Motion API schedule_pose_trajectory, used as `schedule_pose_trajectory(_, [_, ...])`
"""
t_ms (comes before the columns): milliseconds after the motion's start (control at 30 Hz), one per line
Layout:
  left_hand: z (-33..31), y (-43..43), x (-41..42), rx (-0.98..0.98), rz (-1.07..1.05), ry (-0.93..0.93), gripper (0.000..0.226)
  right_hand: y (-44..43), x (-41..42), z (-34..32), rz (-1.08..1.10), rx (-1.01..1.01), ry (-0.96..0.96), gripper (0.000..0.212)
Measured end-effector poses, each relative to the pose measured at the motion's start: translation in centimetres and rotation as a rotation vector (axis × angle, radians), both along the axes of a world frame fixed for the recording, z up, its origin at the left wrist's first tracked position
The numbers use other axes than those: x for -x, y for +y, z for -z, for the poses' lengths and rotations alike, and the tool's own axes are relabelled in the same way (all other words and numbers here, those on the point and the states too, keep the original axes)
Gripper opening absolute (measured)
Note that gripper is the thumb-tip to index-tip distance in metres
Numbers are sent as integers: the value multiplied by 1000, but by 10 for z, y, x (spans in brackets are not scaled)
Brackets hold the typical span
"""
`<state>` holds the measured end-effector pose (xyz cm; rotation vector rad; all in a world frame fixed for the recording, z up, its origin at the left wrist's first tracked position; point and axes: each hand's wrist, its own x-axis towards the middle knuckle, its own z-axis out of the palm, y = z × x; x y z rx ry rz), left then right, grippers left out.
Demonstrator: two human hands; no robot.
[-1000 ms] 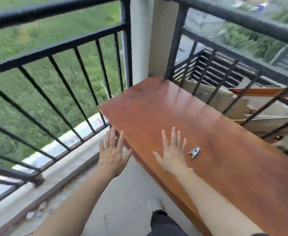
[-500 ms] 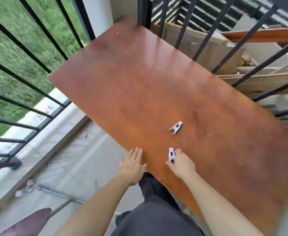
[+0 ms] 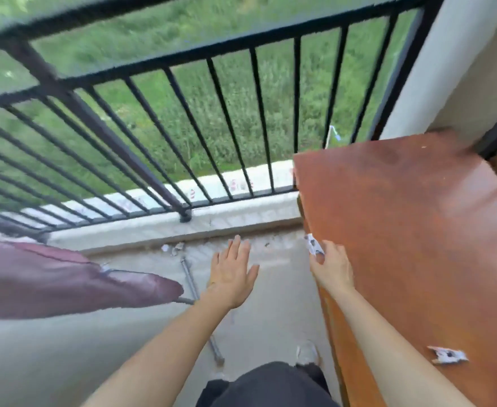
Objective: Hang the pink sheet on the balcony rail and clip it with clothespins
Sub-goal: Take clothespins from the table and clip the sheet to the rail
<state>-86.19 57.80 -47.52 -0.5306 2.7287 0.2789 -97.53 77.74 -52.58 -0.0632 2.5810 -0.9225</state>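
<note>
Left hand (image 3: 232, 277) spread empty; right hand (image 3: 331, 267) pinched a clothespin (image 3: 313, 245) that a loose grip could drop past the rail (image 3: 182, 58).

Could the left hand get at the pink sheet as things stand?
Probably yes: the left hand is open and empty, and nothing blocks the gap between it and the sheet.

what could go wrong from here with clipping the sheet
The right hand holds a clothespin in its fingers; dropped near the rail, it might slip through the gaps. Metal rods lie on the floor by the shoe, a likely trip on the way to the pink sheet. The second clothespin lies on the table, so another reach back may be needed.
</note>
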Motion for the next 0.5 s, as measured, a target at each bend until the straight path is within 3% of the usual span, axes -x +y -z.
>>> schedule_pose_trajectory(200, [-28,-111,-149,72,-422,96,58,-186,-57,-32,-565,120,93,29])
schedule_pose_trajectory(333, [-51,-170,-272,86,-723,119,77,-289,-153,-57,-947,252,114,29])
schedule_pose_trajectory(500, [-90,-243,-418,257,-1016,240,88,-412,-290,-97,-1307,306,233,31])
